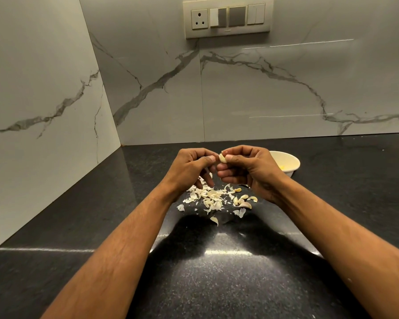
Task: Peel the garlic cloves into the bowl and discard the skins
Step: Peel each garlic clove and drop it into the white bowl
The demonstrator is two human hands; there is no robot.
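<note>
A garlic clove (222, 157) is held up in the air, above the dark table (78, 226) and a little far of the pile of skins. The right hand (247, 168) pinches the clove between its thumb and first finger. Its other fingers curl under the clove. The left hand (191, 168) is just beside it, with its thumb and first finger tip touching the left side of the clove. The other left fingers hang down, bent, toward the table.

Under the hands lies a pile of garlic skins (207, 198). They are thin, pale bits, spread on the table. A few skins lie apart from the pile, nearer to the person.

Just right of the skins sit some whole cloves (243, 201) with skin on. They lie close together on the table, near the right wrist.

A white bowl (288, 161) stands on the table, to the right of the hands and a bit farther away. The right hand hides part of it. Something yellow shows inside, but it is too small to tell what.

Both bare arms reach in from the near edge. Behind the table is a marble wall (263, 93) with grey lines. High on it is a switch board (227, 17) with a socket.
</note>
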